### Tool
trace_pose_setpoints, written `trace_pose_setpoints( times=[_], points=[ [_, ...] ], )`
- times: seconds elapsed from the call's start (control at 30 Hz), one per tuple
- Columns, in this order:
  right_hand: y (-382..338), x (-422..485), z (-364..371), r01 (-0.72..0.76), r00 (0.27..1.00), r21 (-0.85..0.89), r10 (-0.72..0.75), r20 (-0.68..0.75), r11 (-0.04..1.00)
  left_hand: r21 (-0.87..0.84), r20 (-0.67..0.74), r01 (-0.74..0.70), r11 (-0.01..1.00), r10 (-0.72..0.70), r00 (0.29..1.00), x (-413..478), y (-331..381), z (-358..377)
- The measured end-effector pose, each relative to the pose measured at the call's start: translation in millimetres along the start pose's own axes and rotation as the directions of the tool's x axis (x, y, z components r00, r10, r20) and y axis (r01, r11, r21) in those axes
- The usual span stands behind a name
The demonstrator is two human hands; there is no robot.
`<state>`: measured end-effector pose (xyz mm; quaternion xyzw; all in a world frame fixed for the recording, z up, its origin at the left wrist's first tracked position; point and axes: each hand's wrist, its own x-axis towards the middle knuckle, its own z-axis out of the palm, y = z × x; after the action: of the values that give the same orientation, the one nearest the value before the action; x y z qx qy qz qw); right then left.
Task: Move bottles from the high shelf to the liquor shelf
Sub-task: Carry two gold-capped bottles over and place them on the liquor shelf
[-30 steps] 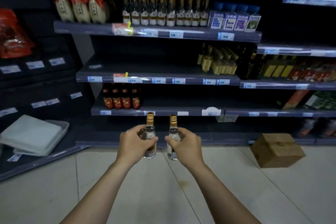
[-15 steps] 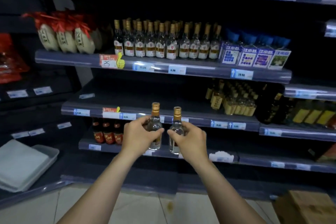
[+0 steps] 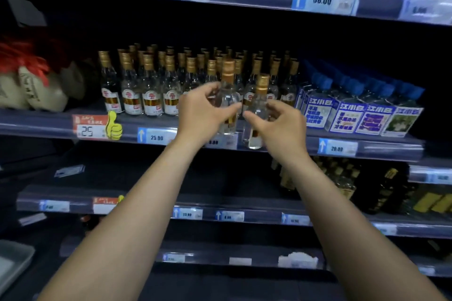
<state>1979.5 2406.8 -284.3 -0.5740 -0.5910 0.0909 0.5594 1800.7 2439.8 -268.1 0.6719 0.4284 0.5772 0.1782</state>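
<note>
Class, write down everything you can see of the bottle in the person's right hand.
The right-hand bottle is clear glass with clear contents, a gold foil cap and a label mostly hidden. It is held roughly upright in front of the shelf's price rail, slightly lower than the left-hand bottle, pinched round its body by the right hand.

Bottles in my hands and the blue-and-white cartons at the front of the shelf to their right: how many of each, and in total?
Held bottles: 2 (left bottle in the left hand, right bottle in the right hand)
Front-row cartons: 4
Total: 6
</note>
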Motion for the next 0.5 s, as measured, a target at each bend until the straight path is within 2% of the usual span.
trace_pose_setpoints(
  times=[0.1, 0.27, 0.43, 0.5],
  points=[
    [9.6, 29.2, -0.3, -0.002, 0.999, -0.017, 0.001, -0.048, 1.0, 0.029, -0.008, -0.023, 0.999, 0.023, 1.0, 26.3, 0.0, 17.3],
    [29.2, 64.6, 4.6, 0.018, 1.0, 0.011, -0.018, -0.017, 1.0, 0.062, 0.004, -0.045, 0.997, 0.045, 0.999, 44.2, -10.0, 43.2],
    [51.1, 80.3, 17.0, -0.074, 0.995, 0.03, 0.071, 0.072, 0.997, 0.157, 0.001, 0.039, 0.987, -0.04, 0.999, 45.7, -32.6, 63.5],
    [54.9, 79.1, 20.4, -0.064, 0.995, 0.044, 0.06, 0.077, 0.997, 0.19, -0.011, 0.045, 0.981, -0.044, 0.999, 43.2, -37.0, 67.5]
  ],
)
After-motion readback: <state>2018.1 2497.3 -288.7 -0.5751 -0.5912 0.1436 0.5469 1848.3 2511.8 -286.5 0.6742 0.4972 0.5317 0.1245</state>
